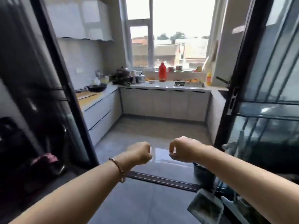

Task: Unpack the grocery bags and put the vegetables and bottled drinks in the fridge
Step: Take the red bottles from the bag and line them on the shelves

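Now, head view: left hand (140, 152) and right hand (181, 149) hang just above the door track (161, 179), fingers (172, 147) curled into loose fists, holding nothing. No grocery bags or fridge visible; the desk (161, 87) lies well beyond the track. Likely locating the bags: scan around first, then uncurl the fingers before reaching for handles.

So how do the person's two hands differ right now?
The left hand has a bracelet at its wrist; the right hand has a bare wrist. The left hand is a tight fist, while the right hand curls more loosely, a small gap showing by its thumb. The right hand sits slightly higher in the view than the left hand. Both are held out over the floor and hold nothing.
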Motion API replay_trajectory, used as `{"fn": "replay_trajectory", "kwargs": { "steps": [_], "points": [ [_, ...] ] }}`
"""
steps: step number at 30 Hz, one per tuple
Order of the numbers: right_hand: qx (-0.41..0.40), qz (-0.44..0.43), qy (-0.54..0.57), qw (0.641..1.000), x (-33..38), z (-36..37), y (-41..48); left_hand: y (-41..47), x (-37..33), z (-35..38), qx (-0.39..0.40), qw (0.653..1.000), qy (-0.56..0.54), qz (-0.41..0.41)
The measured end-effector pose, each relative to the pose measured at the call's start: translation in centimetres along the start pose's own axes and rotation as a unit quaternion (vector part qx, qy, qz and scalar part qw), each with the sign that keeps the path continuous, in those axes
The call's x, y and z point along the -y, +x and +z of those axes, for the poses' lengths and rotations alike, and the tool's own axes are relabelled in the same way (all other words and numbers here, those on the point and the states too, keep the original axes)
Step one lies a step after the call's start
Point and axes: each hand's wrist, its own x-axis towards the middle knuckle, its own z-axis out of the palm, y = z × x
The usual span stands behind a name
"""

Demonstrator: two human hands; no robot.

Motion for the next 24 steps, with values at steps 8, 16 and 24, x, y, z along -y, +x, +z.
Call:
{"fn": "replay_trajectory", "kwargs": {
  "steps": [8, 16, 24],
  "points": [
    [0.051, -0.234, -0.018, 0.971, 33.0, 4.2, 9.5, -14.5, 30.6, -3.4, -0.028, 0.968, -0.062, -0.243],
    [0.072, -0.377, -0.018, 0.923, 58.6, 7.7, 14.9, -25.4, 51.8, -4.4, -0.061, 0.900, -0.098, -0.421],
    [0.112, -0.488, -0.021, 0.865, 76.9, 10.9, 23.5, -30.2, 68.7, -3.6, -0.121, 0.813, -0.134, -0.554]
  ]
}}
